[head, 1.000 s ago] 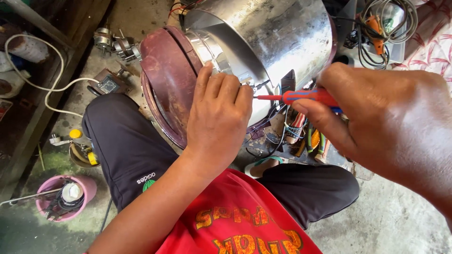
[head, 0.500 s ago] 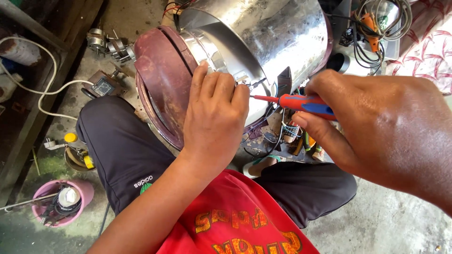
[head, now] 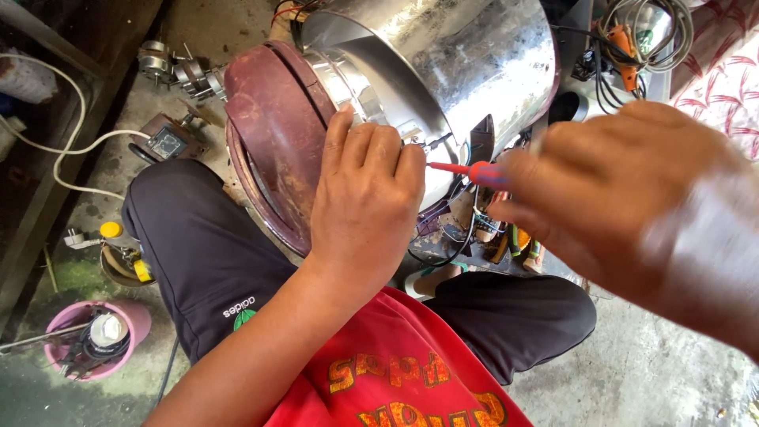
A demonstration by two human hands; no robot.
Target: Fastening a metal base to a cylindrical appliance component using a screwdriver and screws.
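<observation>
A shiny steel drum-shaped appliance (head: 466, 63) with a maroon plastic rim (head: 273, 134) lies tilted on my lap. My left hand (head: 368, 198) rests flat on its side near the rim, fingers together, steadying it. My right hand (head: 624, 198), blurred, grips a red and blue screwdriver (head: 470, 170). Its tip points left and meets the drum's wall just beside my left fingertips. What the tip touches is hidden by my fingers.
A pink bowl (head: 134, 316) with small parts sits at lower left. A white cable (head: 71, 142) and small motors (head: 170, 67) lie on the concrete floor at left. Coiled wires (head: 632, 39) and an orange tool lie at upper right. Loose tools sit under the drum.
My right hand has moved nearer the camera and blurred, still holding the screwdriver at the drum. My left hand has stayed pressed on the drum.
</observation>
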